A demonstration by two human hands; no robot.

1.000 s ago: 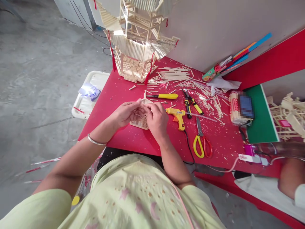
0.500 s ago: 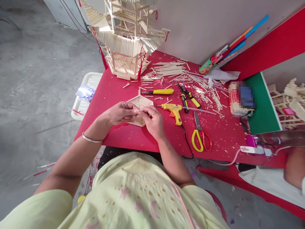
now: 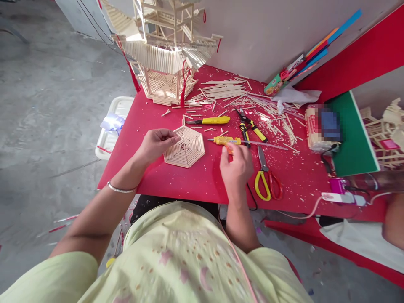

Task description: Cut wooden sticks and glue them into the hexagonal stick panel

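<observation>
A hexagonal panel of thin wooden sticks (image 3: 189, 147) lies flat on the red table. My left hand (image 3: 159, 145) is over its left edge, thumb and fingertips pinched together; whatever they hold is too small to make out. To the right, my right hand (image 3: 236, 166) curls its fingers about the handle of a yellow hot glue gun (image 3: 221, 140), hiding most of the grip. The gun lies on the table with its nozzle pointing left toward the panel, and a clear glue stick (image 3: 268, 145) sticks out of its back.
Behind are a yellow-handled knife (image 3: 216, 120), black-and-yellow pliers (image 3: 249, 126) and many loose sticks (image 3: 224, 90). Scissors (image 3: 263, 181) lie right of my right hand. A stick-built pagoda (image 3: 167, 54) stands at the back left. Another person's arm (image 3: 393, 219) shows at far right.
My hands have parted from their pinch above the panel. The right hand has moved right onto the glue gun; the left has shifted slightly left, uncovering most of the panel.
</observation>
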